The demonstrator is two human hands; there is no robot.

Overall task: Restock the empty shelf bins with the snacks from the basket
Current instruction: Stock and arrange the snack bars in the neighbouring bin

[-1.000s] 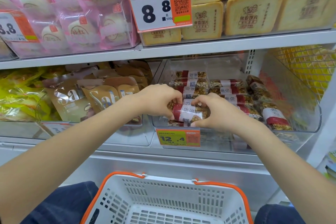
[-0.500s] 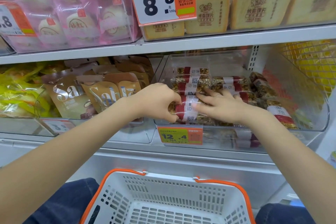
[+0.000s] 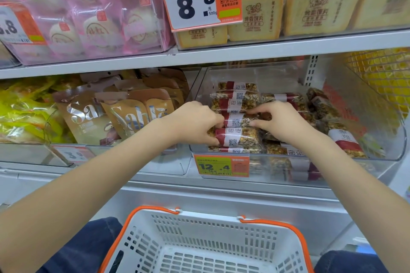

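1. Risk: the bars (image 3: 238, 137) sit in a loose stack at the front of the bin (image 3: 377, 131). If I let go unevenly, the top ones prob slide off toward the low front lip and drop out. Wrappers look slick, so they won't hold each other much.
2. Risk: my R hand (image 3: 281, 122) crowds the middle row. A careless pull-back could drag a bar sideways w/ it and wreck the row.
3. Risk: price tag (image 3: 221, 165) hangs right under my fingertips; a knock on the way down could pop it off.
4. Fingers: L hand (image 3: 195, 123) is curled, pinching the left end of the front bar between thumb and fingertips. R hand fingers are bent over the next bar back, tips pressing its wrapper; can't tell if it's a real grip or just a push.
5. Where the bars are: one directly betw. my two hands, more stacked just beyond my fingertips, another row to the outside of my R hand. All inside the bin.
6. Basket (image 3: 213, 224) is below my wrists, near my lap. What I see of it shows no snacks, so restock looks nearly done.
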